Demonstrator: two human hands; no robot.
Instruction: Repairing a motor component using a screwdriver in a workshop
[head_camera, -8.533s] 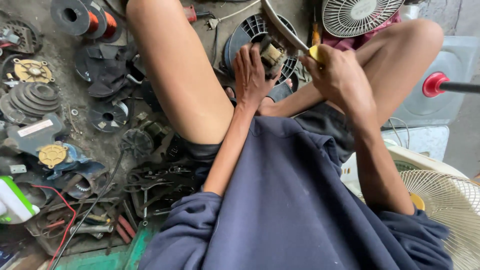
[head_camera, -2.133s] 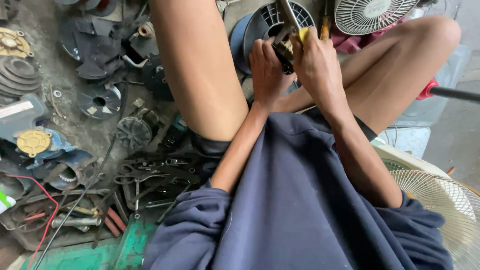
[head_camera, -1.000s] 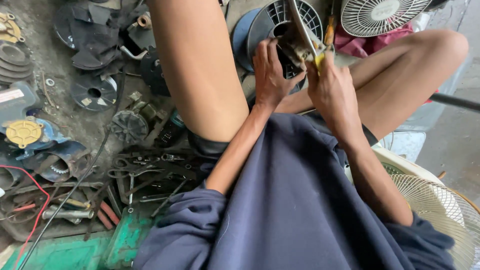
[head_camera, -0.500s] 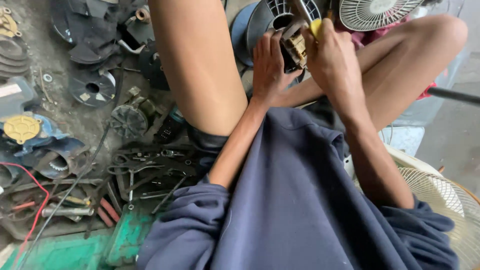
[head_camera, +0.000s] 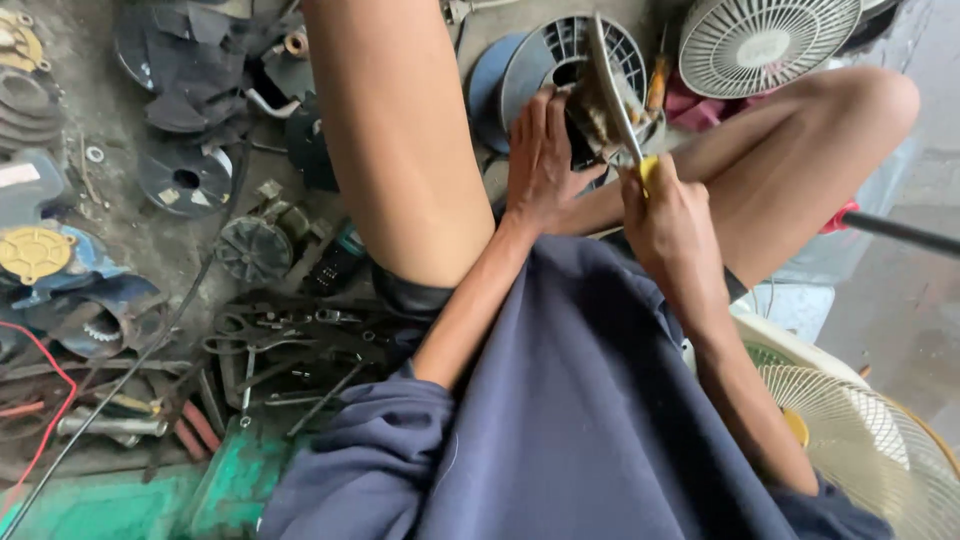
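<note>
Left hand steadies fan motor between knees, above floor. Right hand closed on yellow-handled screwdriver, shaft against motor. Step, judged: prying. Next move calls for firm brace.

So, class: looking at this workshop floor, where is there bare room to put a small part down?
Bare concrete lies between the black disc and the round motor part. More shows at far right, below the black rod. Scissors and tools crowd lower left; both hands fill the middle.
</note>
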